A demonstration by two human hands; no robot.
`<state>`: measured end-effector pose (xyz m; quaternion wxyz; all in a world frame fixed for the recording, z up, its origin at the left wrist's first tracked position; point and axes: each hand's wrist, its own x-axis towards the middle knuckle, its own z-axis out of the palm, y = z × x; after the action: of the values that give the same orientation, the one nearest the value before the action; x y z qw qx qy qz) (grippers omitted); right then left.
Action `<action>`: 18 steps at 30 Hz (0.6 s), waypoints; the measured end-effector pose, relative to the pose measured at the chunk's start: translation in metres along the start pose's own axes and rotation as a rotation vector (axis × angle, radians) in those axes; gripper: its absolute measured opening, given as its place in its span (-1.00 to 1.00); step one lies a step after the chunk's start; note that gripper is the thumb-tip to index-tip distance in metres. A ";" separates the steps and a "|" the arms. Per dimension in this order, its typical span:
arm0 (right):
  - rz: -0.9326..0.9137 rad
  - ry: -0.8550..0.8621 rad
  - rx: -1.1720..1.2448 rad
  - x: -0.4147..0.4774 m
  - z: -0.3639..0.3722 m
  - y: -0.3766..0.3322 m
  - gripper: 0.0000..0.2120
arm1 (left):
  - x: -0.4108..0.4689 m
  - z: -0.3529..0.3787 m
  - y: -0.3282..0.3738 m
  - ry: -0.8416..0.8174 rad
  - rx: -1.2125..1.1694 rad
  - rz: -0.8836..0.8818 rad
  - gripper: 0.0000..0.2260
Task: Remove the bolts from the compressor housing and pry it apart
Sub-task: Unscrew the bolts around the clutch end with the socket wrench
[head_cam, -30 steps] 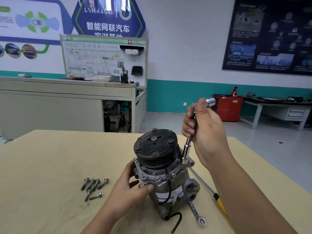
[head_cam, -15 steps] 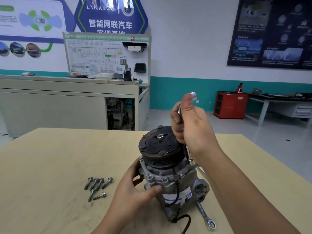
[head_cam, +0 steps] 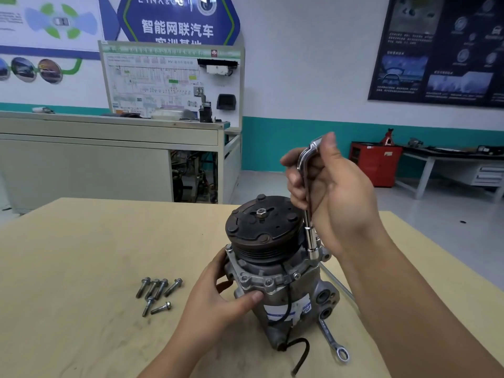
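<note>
The compressor (head_cam: 275, 271) stands upright on the wooden table (head_cam: 81, 255), its dark pulley facing up. My left hand (head_cam: 218, 298) grips the housing's flange on the left side, thumb across the front. My right hand (head_cam: 332, 195) grips a chrome L-shaped socket wrench (head_cam: 309, 225) that stands nearly upright, its socket end down on a bolt at the flange's right rear edge. Several removed bolts (head_cam: 158, 291) lie loose on the table to the left of the compressor.
A combination wrench (head_cam: 332, 339) lies on the table at the compressor's right front, and a black cable (head_cam: 300, 353) trails from its base. A thin rod (head_cam: 338, 282) lies behind it on the right. The table's right edge drops to the floor.
My right hand has turned the wrench round its upright shaft, so the bent top now points away and left. The view has shifted slightly; the compressor and left hand stay put.
</note>
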<state>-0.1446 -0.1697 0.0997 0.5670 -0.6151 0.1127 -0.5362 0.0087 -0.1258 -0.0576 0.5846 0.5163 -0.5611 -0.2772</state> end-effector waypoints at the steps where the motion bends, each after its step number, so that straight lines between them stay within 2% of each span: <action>1: -0.009 0.016 -0.003 0.000 0.002 0.001 -0.51 | 0.000 0.000 0.000 0.001 -0.001 -0.001 -0.29; 5: 0.008 0.048 -0.059 0.000 0.012 0.003 -0.50 | -0.001 -0.001 0.001 -0.001 0.000 -0.001 -0.30; 11: 0.245 -0.008 0.020 0.011 0.000 -0.013 -0.35 | 0.000 -0.003 0.002 -0.029 -0.026 -0.005 -0.31; 14: 0.200 -0.020 -0.030 0.010 0.002 -0.008 -0.41 | -0.001 -0.003 0.002 -0.023 -0.044 -0.006 -0.26; 18: 0.055 -0.008 -0.180 0.002 0.008 0.004 -0.67 | -0.001 -0.002 -0.001 -0.011 -0.047 -0.011 -0.26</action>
<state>-0.1356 -0.1685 0.0992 0.5245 -0.6622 0.1750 -0.5057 0.0111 -0.1249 -0.0582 0.5918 0.5039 -0.5550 -0.2962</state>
